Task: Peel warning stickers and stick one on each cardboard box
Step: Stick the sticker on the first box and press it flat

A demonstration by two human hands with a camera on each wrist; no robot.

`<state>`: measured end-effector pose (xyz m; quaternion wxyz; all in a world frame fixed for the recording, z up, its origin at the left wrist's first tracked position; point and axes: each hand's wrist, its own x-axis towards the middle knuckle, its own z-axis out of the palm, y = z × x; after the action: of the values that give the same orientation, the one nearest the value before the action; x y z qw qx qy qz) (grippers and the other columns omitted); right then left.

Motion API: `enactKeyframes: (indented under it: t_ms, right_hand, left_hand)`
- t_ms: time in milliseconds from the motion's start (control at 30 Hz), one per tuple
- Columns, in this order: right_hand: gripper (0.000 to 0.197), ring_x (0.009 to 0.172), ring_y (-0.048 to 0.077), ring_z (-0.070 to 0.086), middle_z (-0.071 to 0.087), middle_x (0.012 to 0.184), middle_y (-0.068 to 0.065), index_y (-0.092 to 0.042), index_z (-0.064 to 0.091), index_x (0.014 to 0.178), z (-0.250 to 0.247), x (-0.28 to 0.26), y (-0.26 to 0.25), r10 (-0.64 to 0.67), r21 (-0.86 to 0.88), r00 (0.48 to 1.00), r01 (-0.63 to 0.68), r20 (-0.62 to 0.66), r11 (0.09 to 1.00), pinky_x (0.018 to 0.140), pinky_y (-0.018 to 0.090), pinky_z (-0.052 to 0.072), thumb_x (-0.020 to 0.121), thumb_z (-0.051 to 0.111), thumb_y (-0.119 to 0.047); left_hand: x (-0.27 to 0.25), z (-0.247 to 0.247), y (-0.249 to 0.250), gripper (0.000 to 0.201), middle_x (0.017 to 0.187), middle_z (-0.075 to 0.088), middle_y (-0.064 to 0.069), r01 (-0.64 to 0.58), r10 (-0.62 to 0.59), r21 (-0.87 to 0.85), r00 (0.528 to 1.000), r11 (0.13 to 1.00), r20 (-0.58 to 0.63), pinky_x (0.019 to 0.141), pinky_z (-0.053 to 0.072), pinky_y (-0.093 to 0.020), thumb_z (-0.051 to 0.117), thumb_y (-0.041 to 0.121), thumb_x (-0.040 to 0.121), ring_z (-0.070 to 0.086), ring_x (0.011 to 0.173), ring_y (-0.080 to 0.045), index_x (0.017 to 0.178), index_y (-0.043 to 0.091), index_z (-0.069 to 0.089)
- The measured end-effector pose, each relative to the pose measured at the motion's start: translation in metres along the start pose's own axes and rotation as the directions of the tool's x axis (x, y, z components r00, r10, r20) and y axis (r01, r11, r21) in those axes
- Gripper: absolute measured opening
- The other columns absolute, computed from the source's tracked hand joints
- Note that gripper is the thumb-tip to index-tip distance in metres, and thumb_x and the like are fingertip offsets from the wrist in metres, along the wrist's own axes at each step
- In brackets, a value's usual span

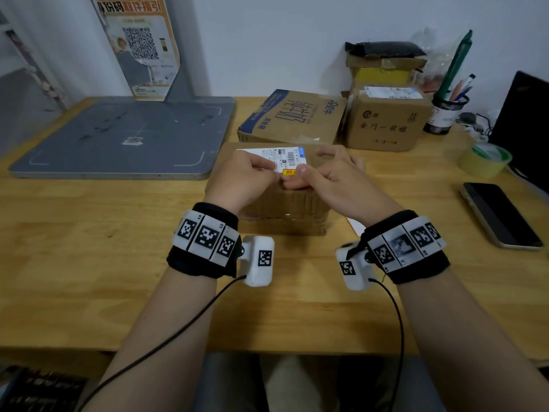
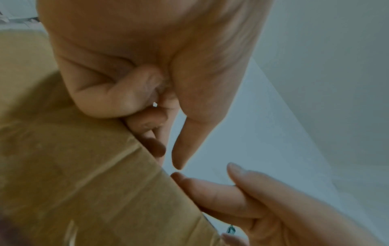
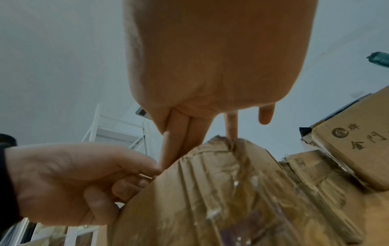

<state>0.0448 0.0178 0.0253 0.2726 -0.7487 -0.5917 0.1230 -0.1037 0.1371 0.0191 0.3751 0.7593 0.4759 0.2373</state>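
The wooden table (image 1: 89,233) is carrying everything here, and three cardboard boxes are waiting at its far side: a blue-printed box (image 1: 294,117), a brown box (image 1: 386,126) beside it, and a smaller opened box (image 1: 383,69) stacked on top. Nearest the person, a taped box (image 1: 282,209) is sitting between both wrists, and this is the one being worked on.

On its top face, a white shipping label (image 1: 270,154) is lying flat, and just at its near edge the little yellow-and-red warning sticker (image 1: 288,172) is showing between the fingers. The left hand (image 1: 243,176) is curling in, thumb and forefinger pinching at the sticker's left end; the right hand (image 1: 332,179) is reaching in with thumb and first fingers closing narrowly on the right end, its outer fingers spread loose.

By the look of it, the sticker is being laid down or smoothed onto this box. The next move seems to call for pressing it flat, then peeling a fresh one for a far box.

The head view alone is showing the sticker; both wrist views are hiding it behind the box edge. The right wrist view is giving the crinkled tape on the box's side, and the left wrist view is showing fingertips nearly meeting at the rim.
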Motion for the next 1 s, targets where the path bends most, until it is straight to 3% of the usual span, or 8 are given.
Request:
enactKeyframes:
  t_ms: [133,200,267,367,533,733,900,1000]
  right_hand:
    - [0.041,0.142,0.008,0.023,0.055,0.140,-0.006,-0.048,0.074,0.118,0.003,0.003,0.002,0.038,-0.059,0.999,-0.039,-0.027,0.997,0.112,0.042,0.012,0.108,0.034,-0.051]
    - [0.042,0.137,0.009,0.027,0.059,0.130,-0.009,-0.045,0.077,0.114,0.005,0.003,0.004,0.036,-0.046,0.998,-0.038,-0.052,0.998,0.110,0.041,0.014,0.107,0.036,-0.050]
    - [0.041,0.129,0.006,0.033,0.063,0.118,-0.018,-0.044,0.079,0.108,0.007,0.001,0.005,0.010,-0.008,0.998,-0.011,-0.067,1.000,0.110,0.040,0.014,0.108,0.038,-0.046]
    - [0.043,0.126,0.005,0.037,0.069,0.116,-0.019,-0.048,0.079,0.103,0.008,0.001,0.010,-0.003,0.022,0.997,0.004,-0.080,1.000,0.113,0.041,0.013,0.107,0.036,-0.046]
    - [0.044,0.134,0.013,0.031,0.059,0.115,-0.010,-0.052,0.072,0.119,0.004,-0.001,0.009,0.080,-0.045,0.994,-0.083,-0.070,0.996,0.109,0.042,0.013,0.108,0.029,-0.051]
    - [0.040,0.119,0.010,0.039,0.067,0.105,-0.014,-0.049,0.079,0.101,0.000,-0.006,0.008,0.056,0.023,0.993,-0.054,-0.108,0.998,0.103,0.033,0.018,0.106,0.040,-0.046]
    - [0.044,0.128,0.017,0.036,0.070,0.111,-0.013,-0.049,0.075,0.115,0.001,-0.002,0.013,0.124,-0.078,0.983,-0.135,-0.134,0.988,0.104,0.042,0.023,0.106,0.031,-0.048]
    - [0.040,0.120,0.015,0.039,0.068,0.098,-0.019,-0.045,0.079,0.108,-0.004,-0.009,0.016,0.098,-0.086,0.984,-0.112,-0.152,0.990,0.107,0.043,0.028,0.105,0.039,-0.046]
  left_hand:
    - [-0.002,-0.002,0.001,0.015,0.102,0.072,0.008,-0.002,0.001,-0.041,1.000,0.999,-0.002,0.083,0.056,-0.035,0.064,0.042,0.092,0.064,0.096,-0.016,0.087,0.033,0.075]
    - [-0.003,-0.001,0.001,0.030,0.081,0.067,0.006,0.002,-0.003,-0.061,1.000,0.998,-0.008,0.065,0.051,-0.031,0.058,0.047,0.096,0.061,0.075,-0.016,0.088,0.024,0.075]
    - [-0.004,-0.001,0.003,0.038,0.080,0.066,0.004,0.025,-0.026,-0.124,1.000,0.992,-0.001,0.057,0.047,-0.030,0.050,0.052,0.098,0.056,0.067,-0.015,0.094,0.023,0.075]
    - [-0.005,-0.003,0.006,0.048,0.089,0.068,0.003,0.044,-0.044,-0.165,0.999,0.985,0.006,0.057,0.050,-0.031,0.042,0.056,0.099,0.056,0.071,-0.014,0.100,0.023,0.076]
    - [-0.008,-0.003,0.007,0.054,0.090,0.070,0.001,0.070,-0.072,-0.204,0.997,0.976,-0.002,0.059,0.054,-0.032,0.037,0.060,0.099,0.057,0.069,-0.015,0.097,0.024,0.077]
    - [-0.009,-0.002,0.005,0.056,0.090,0.070,-0.001,0.072,-0.076,-0.251,0.997,0.965,-0.007,0.058,0.054,-0.032,0.037,0.059,0.100,0.056,0.066,-0.014,0.095,0.022,0.078]
    - [-0.011,-0.002,0.006,0.054,0.090,0.069,-0.001,0.074,-0.077,-0.256,0.997,0.964,-0.003,0.061,0.058,-0.033,0.037,0.058,0.101,0.055,0.066,-0.014,0.096,0.022,0.078]
    - [-0.010,-0.001,0.005,0.053,0.090,0.069,0.001,0.074,-0.079,-0.250,0.997,0.965,-0.011,0.063,0.059,-0.034,0.038,0.058,0.100,0.056,0.068,-0.015,0.095,0.023,0.078]
